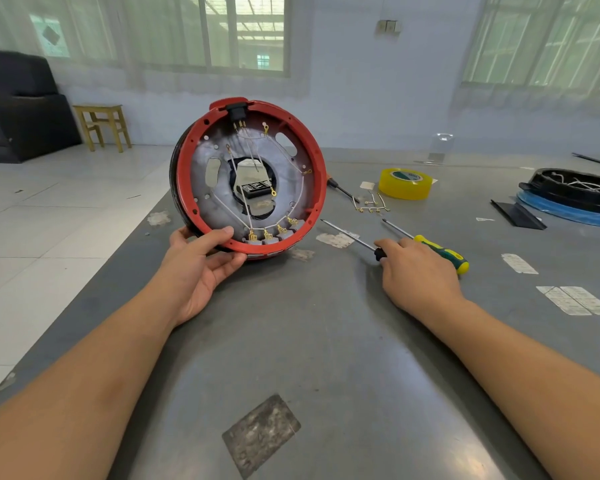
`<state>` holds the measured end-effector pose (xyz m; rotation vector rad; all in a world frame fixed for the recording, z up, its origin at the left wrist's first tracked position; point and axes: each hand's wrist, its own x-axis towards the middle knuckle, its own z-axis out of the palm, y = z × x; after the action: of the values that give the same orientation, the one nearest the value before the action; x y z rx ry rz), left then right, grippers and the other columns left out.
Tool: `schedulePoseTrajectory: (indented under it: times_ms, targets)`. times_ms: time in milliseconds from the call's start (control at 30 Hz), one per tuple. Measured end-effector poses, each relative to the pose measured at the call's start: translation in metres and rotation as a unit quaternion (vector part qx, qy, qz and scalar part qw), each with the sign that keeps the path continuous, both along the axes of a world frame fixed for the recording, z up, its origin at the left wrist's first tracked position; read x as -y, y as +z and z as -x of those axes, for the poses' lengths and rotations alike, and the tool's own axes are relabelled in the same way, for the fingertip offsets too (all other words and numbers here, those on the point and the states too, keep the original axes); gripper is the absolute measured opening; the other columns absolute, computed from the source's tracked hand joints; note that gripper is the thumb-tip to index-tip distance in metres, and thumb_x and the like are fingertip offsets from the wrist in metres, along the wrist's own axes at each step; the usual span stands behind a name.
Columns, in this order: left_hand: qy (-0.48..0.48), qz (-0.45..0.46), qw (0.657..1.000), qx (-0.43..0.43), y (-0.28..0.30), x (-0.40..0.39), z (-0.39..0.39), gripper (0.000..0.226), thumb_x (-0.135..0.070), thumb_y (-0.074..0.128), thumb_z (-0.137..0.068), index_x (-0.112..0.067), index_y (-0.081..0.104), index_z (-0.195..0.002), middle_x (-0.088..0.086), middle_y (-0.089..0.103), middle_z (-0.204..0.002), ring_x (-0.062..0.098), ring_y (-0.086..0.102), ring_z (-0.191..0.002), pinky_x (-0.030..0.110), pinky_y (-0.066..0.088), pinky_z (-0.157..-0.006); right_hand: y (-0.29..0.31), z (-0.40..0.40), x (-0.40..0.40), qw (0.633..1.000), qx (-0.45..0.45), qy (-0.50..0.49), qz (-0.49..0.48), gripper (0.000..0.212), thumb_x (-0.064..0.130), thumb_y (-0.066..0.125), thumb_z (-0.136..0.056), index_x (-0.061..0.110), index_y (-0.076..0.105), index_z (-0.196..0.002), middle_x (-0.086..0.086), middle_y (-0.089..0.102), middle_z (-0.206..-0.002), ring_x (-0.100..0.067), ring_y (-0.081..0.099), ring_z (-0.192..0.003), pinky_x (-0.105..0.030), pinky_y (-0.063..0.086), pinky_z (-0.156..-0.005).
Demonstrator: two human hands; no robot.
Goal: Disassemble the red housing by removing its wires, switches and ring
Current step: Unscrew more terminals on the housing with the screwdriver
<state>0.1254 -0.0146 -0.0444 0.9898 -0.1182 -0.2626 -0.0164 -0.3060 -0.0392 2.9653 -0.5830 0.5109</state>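
The red housing (250, 174) stood on edge at the far left of the grey table (326, 358), its open side turned toward the person. The left hand (201, 261) grasped its lower rim, thumb hooked over the red edge and fingers curled beneath. Inside, the white wires (300, 194) were still strung across the pale inner plate, their gold terminals seated on a row of grey switches (272, 235) along the bottom rim, and a black socket (237, 111) sat at the top. Judging by that, the disassembly was barely begun: wires, switches and ring all appeared to remain in place.

The right hand (416, 265) lay over the handle of a black-handled screwdriver (350, 236) on the table; whether its fingers had closed round it could not be told. A green-and-yellow screwdriver (440, 251) lay just beside, touching the same hand. Farther right sat a roll of yellow tape (405, 183), a few loose wire pieces (373, 202) and a third small screwdriver (342, 190). At the far right edge rested a black round part (568, 188) on a blue ring (561, 213). Nothing lay between the hands and the housing.
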Motion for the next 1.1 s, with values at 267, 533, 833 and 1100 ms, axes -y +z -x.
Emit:
schedulePoseTrajectory:
  times_ms: [267,533,833,1100]
  targets:
    - [0.009,-0.004,1.0,0.006,-0.001,-0.001,-0.001,0.06,-0.008,0.081,-0.09,-0.02,0.043,-0.135,0.01,0.079,-0.092,0.034,0.077,-0.079,0.034,0.062,-0.069,0.005,0.012,-0.004,0.995,0.073,0.033,-0.066,0.022,0.043,0.041,-0.092,0.036,0.057,-0.105,0.007,0.062,-0.085,-0.023,0.055,-0.076,-0.03,0.04,-0.055]
    - [0.024,-0.013,1.0,0.004,-0.001,0.0,0.0,0.057,-0.012,0.081,-0.091,-0.023,0.042,-0.13,0.016,0.077,-0.103,0.032,0.077,-0.078,0.033,0.063,-0.068,0.004,0.015,0.008,0.98,0.153,0.045,-0.119,0.021,0.059,0.05,-0.092,0.042,0.054,-0.103,0.006,0.069,-0.086,-0.028,0.061,-0.082,-0.039,0.054,-0.071]
    - [0.021,-0.057,0.998,0.028,0.0,0.003,0.005,0.061,-0.022,0.081,-0.093,-0.033,0.037,-0.133,0.015,0.074,-0.118,0.041,0.078,-0.09,0.034,0.063,-0.068,0.004,0.015,0.003,0.968,0.18,0.16,-0.071,0.022,0.054,0.053,-0.095,0.038,0.06,-0.109,0.014,0.067,-0.084,-0.021,0.063,-0.078,-0.03,0.046,-0.06]
    - [-0.001,-0.068,0.997,0.047,-0.001,0.003,0.006,0.066,-0.021,0.078,-0.095,-0.034,0.031,-0.14,0.014,0.066,-0.132,0.049,0.077,-0.093,0.049,0.066,-0.076,0.006,0.012,-0.007,0.969,0.108,0.213,-0.063,0.034,0.061,0.046,-0.093,0.038,0.059,-0.114,0.013,0.072,-0.096,-0.02,0.068,-0.087,-0.041,0.057,-0.07]
